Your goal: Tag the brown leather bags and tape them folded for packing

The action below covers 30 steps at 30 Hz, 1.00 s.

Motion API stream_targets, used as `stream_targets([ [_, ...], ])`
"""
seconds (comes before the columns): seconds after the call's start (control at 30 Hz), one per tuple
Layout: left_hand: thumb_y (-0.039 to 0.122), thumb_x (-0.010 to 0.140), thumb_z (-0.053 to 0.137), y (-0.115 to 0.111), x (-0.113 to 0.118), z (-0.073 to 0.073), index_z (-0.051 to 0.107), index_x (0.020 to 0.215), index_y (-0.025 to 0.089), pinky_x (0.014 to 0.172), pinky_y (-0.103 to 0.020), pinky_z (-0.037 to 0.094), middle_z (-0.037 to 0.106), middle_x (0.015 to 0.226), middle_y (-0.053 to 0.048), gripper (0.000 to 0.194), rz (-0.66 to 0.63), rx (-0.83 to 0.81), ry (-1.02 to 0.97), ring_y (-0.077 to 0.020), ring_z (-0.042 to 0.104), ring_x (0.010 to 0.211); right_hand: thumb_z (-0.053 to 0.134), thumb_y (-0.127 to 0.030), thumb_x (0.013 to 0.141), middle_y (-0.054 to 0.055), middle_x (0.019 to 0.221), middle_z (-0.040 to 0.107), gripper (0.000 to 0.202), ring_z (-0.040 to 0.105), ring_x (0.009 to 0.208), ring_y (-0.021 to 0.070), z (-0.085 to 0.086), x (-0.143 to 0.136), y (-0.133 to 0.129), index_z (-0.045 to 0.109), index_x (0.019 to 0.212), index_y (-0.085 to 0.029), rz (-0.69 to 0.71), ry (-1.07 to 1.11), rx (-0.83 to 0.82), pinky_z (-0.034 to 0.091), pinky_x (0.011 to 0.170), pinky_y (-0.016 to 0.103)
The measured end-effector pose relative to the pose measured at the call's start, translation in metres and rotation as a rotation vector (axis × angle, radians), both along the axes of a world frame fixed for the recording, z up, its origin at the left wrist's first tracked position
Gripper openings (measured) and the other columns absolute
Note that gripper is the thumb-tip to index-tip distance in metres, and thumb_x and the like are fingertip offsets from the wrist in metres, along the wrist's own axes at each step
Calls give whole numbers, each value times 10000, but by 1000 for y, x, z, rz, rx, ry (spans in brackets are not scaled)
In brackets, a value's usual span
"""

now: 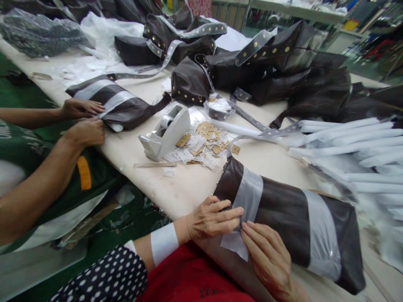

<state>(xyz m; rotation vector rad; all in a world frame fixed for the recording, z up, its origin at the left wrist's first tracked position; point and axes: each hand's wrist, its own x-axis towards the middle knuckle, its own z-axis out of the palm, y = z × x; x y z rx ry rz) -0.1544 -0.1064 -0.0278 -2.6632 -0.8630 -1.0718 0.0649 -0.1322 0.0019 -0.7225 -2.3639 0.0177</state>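
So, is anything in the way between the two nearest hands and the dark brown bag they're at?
Nothing visible is: the left hand and right hand are at the dark brown bag, both at its translucent strip. The tape dispenser and tag pile sit off to the left.

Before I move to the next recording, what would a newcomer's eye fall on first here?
Probably the dark brown, leathery bag at the table's near edge, with two pale translucent bands around it and the person's left hand and right hand at one band. Next, the white, boxy tape dispenser beside a heap of small tan and white tags, and the pile of dark brown, gold-studded bags beyond.
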Motion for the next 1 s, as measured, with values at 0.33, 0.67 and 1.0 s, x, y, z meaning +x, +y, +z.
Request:
stream_targets([
  [0.33,208,924,493,1,0,4,635,996,245,874,-302,388,564,1282,53,164,5,9,-11,-165,492,1091,395,7,852,155,1046,675,302,555,1126,254,-1,1,-6,644,1006,-65,86,-68,5,479,903,414],
  [0.67,192,918,511,1,-1,6,637,979,209,891,-331,379,560,1290,-2,141,-17,38,37,-190,497,1119,556,-116,834,109,1038,679,274,610,1007,230,24,-8,2,617,1100,-138,-134,9,-96,476,881,387],
  [1.0,191,946,445,4,1,0,640,977,212,839,-284,389,629,1193,20,198,-20,-14,-108,-156,516,1078,658,-127,813,89,950,706,178,630,939,218,3,-18,6,647,990,-150,-190,49,58,460,862,381],
])
